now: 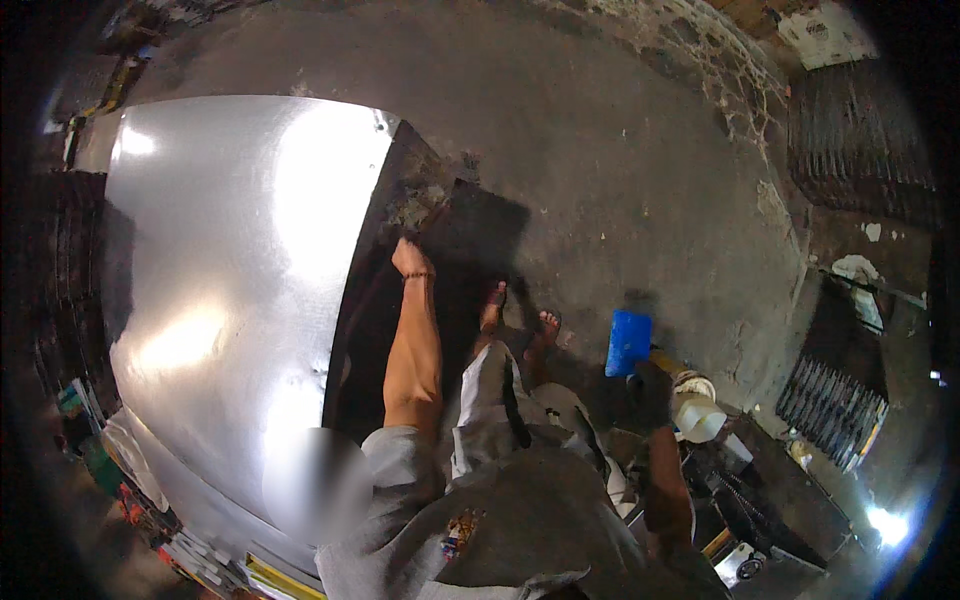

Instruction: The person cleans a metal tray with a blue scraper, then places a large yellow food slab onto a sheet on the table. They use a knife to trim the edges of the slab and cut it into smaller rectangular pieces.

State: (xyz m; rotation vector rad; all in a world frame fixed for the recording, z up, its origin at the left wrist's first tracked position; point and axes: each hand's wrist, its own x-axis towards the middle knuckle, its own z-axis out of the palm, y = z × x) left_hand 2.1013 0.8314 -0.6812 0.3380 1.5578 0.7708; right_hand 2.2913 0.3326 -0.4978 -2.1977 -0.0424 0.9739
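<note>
Grey shirt point(540, 505); white tub point(700, 420), contents obscured.
Left hand point(410, 258) is held beside sheet metal point(225, 260), right hand point(650, 392) beside blue slab point(628, 342); grips cannot be told.

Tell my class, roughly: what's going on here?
Someone in grey clothing stands beside a broad, shiny silver metal surface. Their left hand reaches forward just right of its edge; what it touches is unclear. Their right hand, dark in the picture, is by a flat blue rectangular object; whether its grip is closed on that is too dark to tell.
</note>
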